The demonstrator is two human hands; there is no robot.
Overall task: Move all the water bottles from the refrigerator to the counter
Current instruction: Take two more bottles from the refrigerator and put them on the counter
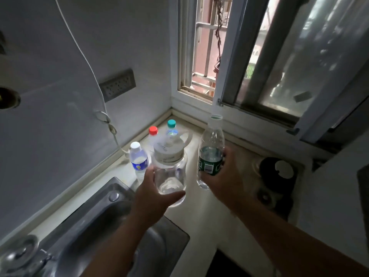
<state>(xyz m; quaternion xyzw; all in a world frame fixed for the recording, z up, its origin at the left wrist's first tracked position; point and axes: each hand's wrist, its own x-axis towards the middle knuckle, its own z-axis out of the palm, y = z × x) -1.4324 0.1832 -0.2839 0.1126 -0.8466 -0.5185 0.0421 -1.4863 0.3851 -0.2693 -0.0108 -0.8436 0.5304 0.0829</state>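
- The table (201,214), a pale top in the corner under the window (265,62), already carries three small bottles by the wall; the free patch lies in front of them, between the sink (111,222) and the dark fitting on the right.
- The clear wide jar-like bottle (169,176) with a flat lid sits low at the table, the left hand (151,198) wrapped round its lower part. I'd set it flat on its base before letting go, clear of the sink edge.
- The green-labelled bottle (210,154) is gripped round its middle by the right hand (225,180). It tilts slightly, so it wants righting and lowering just right of the jar.
- The blue-labelled bottle (138,158) stands touching or nearly touching the left fingers; a nudge could topple it.
- The red-capped bottle (153,131) and teal-capped bottle (171,124) stand behind, out of the way.
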